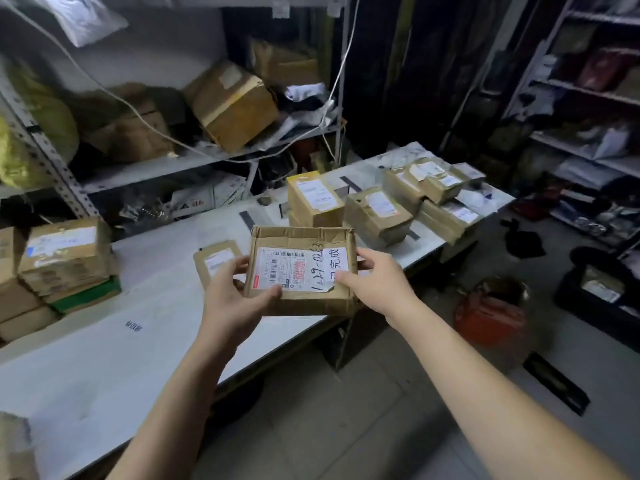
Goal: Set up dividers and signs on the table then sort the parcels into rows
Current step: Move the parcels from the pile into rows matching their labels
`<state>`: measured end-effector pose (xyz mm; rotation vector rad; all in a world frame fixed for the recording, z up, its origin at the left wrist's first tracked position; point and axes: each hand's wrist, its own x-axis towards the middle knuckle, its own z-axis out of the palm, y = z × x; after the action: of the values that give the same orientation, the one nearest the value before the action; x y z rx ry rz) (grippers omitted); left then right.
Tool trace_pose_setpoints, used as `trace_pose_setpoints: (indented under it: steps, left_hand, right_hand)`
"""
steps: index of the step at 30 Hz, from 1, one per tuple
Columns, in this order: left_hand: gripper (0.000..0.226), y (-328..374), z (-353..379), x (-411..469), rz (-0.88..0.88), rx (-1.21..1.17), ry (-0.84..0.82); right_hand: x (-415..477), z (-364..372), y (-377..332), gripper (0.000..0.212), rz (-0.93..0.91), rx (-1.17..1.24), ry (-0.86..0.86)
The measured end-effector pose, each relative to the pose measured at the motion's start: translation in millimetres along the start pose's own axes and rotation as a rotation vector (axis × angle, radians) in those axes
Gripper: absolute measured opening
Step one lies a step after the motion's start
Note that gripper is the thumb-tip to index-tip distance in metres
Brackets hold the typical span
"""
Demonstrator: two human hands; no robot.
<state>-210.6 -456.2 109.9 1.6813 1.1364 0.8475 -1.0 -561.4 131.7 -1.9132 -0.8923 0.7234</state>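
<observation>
- Our left hand [235, 292] and right hand [375, 284] grip a cardboard parcel [301, 270] by its sides, above the near edge of the white table [104, 358]
- A flat parcel [216, 259], seemingly an envelope, lies on the table just behind the left hand

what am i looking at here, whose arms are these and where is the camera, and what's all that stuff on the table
There is no machine here. The arms belong to a person, and the single picture comes from a wide-angle camera worn on their head, looking forward and down, so you see the scene as they do. Their left hand and right hand grip a flat cardboard parcel from either side, with its printed shipping label and handwriting facing up. It is held above the near edge of a long white table. On the table lie a small flat parcel just behind the left hand, a stack of boxes on the left, and a group of labelled parcels further along. Behind the table stand metal shelves cluttered with more boxes.
</observation>
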Motion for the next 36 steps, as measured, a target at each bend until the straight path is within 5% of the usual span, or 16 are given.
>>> trace_pose_setpoints:
  steps: [13,30,36]
  left_hand:
    - [0.072,94.4,213.3,59.3,0.046,-0.008,-0.123]
    - [0.071,80.6,367.7,280.4,-0.066,0.049,0.089]
    - [0.066,62.1,394.1,326.3,-0.137,0.119,0.175]
  right_hand:
    - [91.0,-198.7,73.1,0.025,0.041,0.09,0.09]
    - [380.1,-247.9,85.2,0.069,0.084,0.012,0.016]
    - [456.7,-231.2,91.8,0.067,0.062,0.019,-0.116]
